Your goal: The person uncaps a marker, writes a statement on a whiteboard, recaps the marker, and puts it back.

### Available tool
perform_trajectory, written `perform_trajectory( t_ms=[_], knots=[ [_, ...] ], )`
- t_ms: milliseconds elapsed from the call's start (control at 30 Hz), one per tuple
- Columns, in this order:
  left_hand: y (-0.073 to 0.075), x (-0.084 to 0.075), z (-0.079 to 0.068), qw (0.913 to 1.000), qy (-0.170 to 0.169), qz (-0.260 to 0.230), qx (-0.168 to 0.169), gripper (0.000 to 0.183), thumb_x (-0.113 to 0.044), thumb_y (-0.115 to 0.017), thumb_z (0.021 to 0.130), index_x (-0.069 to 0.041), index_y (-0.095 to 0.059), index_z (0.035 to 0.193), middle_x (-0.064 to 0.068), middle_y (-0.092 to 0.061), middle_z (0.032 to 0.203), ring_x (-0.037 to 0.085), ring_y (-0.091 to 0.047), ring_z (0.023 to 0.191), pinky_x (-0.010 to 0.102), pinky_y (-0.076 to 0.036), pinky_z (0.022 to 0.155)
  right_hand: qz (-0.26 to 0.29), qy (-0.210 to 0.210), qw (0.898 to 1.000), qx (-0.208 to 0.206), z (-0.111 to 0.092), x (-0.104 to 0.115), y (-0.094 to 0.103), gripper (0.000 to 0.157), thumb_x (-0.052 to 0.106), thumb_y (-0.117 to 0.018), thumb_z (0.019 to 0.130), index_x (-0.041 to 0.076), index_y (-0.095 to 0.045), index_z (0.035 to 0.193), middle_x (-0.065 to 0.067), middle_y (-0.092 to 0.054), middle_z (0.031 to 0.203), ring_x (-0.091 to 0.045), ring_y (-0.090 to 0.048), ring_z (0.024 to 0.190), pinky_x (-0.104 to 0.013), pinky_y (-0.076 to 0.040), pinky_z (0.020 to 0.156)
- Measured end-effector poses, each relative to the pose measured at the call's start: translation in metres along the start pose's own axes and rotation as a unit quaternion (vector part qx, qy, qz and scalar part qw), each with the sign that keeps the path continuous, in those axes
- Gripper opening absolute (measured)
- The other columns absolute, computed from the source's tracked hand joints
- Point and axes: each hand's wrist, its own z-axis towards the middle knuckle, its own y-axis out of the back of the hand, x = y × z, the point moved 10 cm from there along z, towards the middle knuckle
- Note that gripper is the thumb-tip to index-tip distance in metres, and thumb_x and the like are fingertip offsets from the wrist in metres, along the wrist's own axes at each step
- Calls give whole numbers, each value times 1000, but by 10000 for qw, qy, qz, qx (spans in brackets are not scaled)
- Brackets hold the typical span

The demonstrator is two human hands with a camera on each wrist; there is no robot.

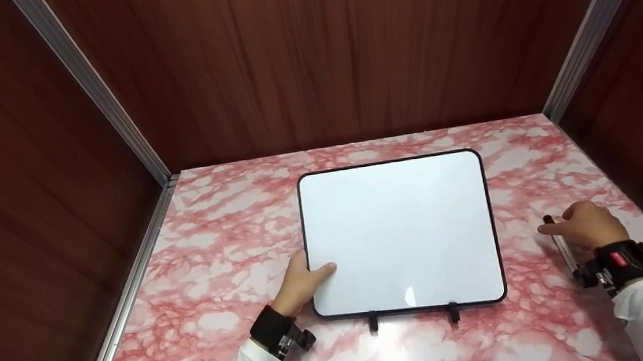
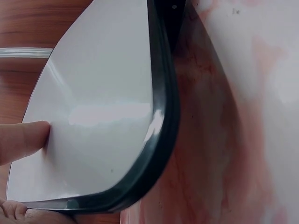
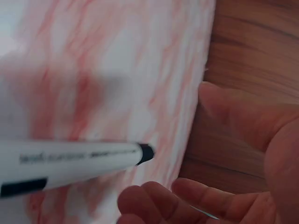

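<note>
A whiteboard [image 1: 399,235] with a thin black frame stands tilted back on the table, on two small black feet [image 1: 373,321]. My left hand [image 1: 301,281] grips its left edge; the thumb [image 2: 25,140] presses on the white face while the other fingers go behind the frame. On the right, my right hand [image 1: 590,227] reaches over a white marker [image 3: 74,161] with a black end. In the right wrist view a gap shows between the marker and the spread thumb [image 3: 219,102] and fingers [image 3: 149,200].
The table [image 1: 206,260] has a red and white marbled top. Dark wood panels [image 1: 345,56] rise behind it and at both sides, joined by metal corner strips [image 1: 92,84]. Each wrist wears a black strap [image 1: 625,261] with a small camera.
</note>
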Motion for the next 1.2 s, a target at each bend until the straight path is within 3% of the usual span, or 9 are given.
perform_trajectory(
  t_ms=[100,200,500,767,867,1000,1200],
  knots=[
    [1,0,-1,10000,2,49,-25,47,-4,-73,95,11,-60,137,26,-71,131,29,-71,113,44,-62,98,-99,-102,9994,307,5,-7,-9,66,46,-81,91,-15,-64,110,-10,-66,75,-25,-64,66,-36,-50,59],
    [2,0,0,9999,26,94,-44,48,-5,-73,95,11,-59,138,27,-70,133,30,-70,115,45,-61,99,-263,-206,9988,356,7,-12,-13,47,39,-82,87,-5,-70,91,-10,-69,74,-27,-64,66,-38,-51,58],
    [1,-2,0,9997,-35,221,-133,48,-5,-73,95,11,-60,137,27,-70,132,29,-70,114,45,-61,99,-442,-359,9983,94,8,-16,-13,28,26,-81,82,3,-69,72,-10,-66,69,-28,-61,64,-37,-47,56],
    [2,1,-1,9995,-35,262,-179,48,-5,-73,95,10,-60,139,28,-70,135,32,-70,119,47,-60,102,-114,26,9999,10,6,3,-12,29,25,-73,90,0,-74,76,-3,-66,67,-23,-60,59,-36,-49,54],
    [3,2,-1,9996,-33,221,-186,48,-5,-73,95,10,-60,139,28,-70,135,33,-70,118,48,-61,102,3,300,9984,-471,1,21,0,36,27,-68,97,-5,-75,84,-2,-67,67,-22,-60,61,-35,-47,56],
    [5,0,-2,9993,-56,267,-269,52,-8,-74,94,12,-58,139,30,-68,136,34,-70,119,49,-60,103,363,550,9917,-1104,-8,50,21,41,28,-62,104,-12,-73,107,-5,-71,75,-19,-61,66,-33,-47,58],
    [10,-3,-1,9983,90,438,-373,59,-16,-74,99,12,-50,145,32,-65,141,38,-68,124,51,-60,104,1070,1110,9665,-2051,-29,101,46,37,23,-64,105,-11,-71,116,-9,-72,83,1,-61,57,-25,-50,45]
  ],
)
